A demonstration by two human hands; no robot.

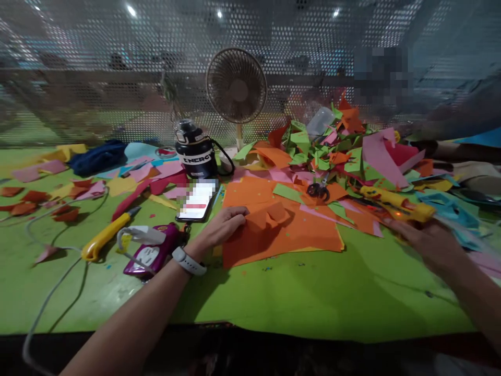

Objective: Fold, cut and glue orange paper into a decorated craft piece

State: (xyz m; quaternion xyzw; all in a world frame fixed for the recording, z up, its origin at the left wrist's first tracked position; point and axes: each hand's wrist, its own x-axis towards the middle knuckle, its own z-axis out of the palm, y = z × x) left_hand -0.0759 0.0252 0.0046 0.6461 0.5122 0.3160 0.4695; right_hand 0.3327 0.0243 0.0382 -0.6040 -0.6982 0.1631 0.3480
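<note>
My left hand [230,224], a white watch band [189,261] on its wrist, is closed in a pinch at the edge of a small folded orange piece [270,219]. That piece is raised above larger flat orange sheets [313,237] on the green table. At the right, my right hand [426,240] is wrapped round the rear of a yellow glue gun [387,201] with a small red light. Its nozzle end points left, towards the coloured scraps. Dark-handled scissors [319,191] lie just beyond the orange sheets.
Behind stand a black bottle [195,156] and a fan [237,86]. A phone [198,201], a purple device [152,253] with a white plug and cable, and a yellow-handled tool [107,237] lie at left. Coloured scraps [305,141] heap up at back right. Another person's arm [442,151] shows at far right.
</note>
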